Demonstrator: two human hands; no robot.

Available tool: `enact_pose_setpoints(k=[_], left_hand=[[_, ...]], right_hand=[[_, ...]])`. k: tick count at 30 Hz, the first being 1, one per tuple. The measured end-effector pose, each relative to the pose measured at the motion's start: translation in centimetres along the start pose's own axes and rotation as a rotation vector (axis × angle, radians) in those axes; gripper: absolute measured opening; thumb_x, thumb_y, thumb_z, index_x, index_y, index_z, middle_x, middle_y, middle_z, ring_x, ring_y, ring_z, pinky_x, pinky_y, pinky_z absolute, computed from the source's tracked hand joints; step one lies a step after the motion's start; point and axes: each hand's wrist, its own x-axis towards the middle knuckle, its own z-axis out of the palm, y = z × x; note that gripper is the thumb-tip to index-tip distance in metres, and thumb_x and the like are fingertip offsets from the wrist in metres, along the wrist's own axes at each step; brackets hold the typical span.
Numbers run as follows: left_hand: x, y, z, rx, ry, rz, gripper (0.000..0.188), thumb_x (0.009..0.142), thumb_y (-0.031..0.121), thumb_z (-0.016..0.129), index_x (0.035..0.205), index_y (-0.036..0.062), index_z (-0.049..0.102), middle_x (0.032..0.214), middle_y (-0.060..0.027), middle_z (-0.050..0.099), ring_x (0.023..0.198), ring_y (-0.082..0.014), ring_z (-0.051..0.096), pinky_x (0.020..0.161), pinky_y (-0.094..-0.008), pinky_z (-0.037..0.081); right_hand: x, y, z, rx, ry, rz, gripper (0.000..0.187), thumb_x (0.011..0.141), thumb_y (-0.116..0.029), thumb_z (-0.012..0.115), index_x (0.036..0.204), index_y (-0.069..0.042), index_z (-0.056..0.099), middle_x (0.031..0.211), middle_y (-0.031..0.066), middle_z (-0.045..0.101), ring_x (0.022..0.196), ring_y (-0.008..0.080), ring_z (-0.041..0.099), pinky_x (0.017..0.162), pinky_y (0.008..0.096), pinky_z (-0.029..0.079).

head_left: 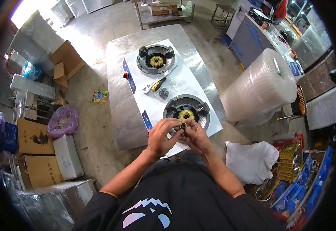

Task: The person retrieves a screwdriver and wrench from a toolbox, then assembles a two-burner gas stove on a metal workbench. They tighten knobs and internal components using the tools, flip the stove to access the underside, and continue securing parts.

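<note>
My left hand (161,135) and my right hand (197,138) meet over the near end of a white two-burner gas stove top (147,101). Between their fingertips they pinch a small round metal fitting (183,126) with a dark hole in its end; its exact kind is too small to tell. Just beyond lies the near burner (203,122), black with a brass-coloured centre, partly covered by my fingers. The far burner (156,58) looks alike. Between the burners rest an adjustable wrench (150,87), a yellow-and-black handled tool (159,84) and several small dark parts (163,93) in clear plastic.
The stove lies on a metal-topped table (118,115). A large bubble-wrap roll (258,86) stands right of it, with a white sack (250,161) nearer me. Cardboard boxes (41,169) and a purple bag (62,121) are on the left. A grey workbench (252,42) stands far right.
</note>
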Motion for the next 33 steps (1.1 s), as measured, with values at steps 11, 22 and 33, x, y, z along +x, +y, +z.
enact_pose_setpoints(k=[11,22,33], left_hand=[[1.5,-2.0,0.5,0.277,-0.076,-0.041,0.020,0.079,0.007,0.078,0.098,0.0107,0.072,0.105,-0.0037,0.067,0.096,-0.0253,0.064,0.078,-0.0371,0.054],[-1.1,-5.6,-2.4,0.119,-0.180,-0.348,0.021,0.087,0.005,0.073,0.108,0.0033,0.069,0.104,-0.0112,0.068,0.083,-0.0217,0.067,0.074,-0.0330,0.054],[-8.4,-15.1,-4.4,0.189,-0.988,0.153,0.036,0.090,0.019,0.070,0.124,0.0085,0.065,0.131,-0.0133,0.058,0.125,-0.0326,0.054,0.106,-0.0441,0.044]], right_hand=[[3.3,-1.6,-2.2,-0.100,0.072,0.099,0.029,0.102,-0.008,0.059,0.130,0.001,0.057,0.116,0.0104,0.066,0.102,0.0173,0.069,0.092,0.0327,0.060],[1.6,2.5,-4.1,-0.055,0.117,0.107,0.026,0.101,-0.010,0.062,0.125,-0.001,0.061,0.110,0.0152,0.071,0.099,0.0221,0.071,0.090,0.0361,0.059],[-10.0,20.9,-5.3,0.127,0.651,-0.304,0.026,0.102,-0.018,0.062,0.123,-0.002,0.063,0.110,0.0104,0.071,0.096,0.0195,0.071,0.088,0.0334,0.060]])
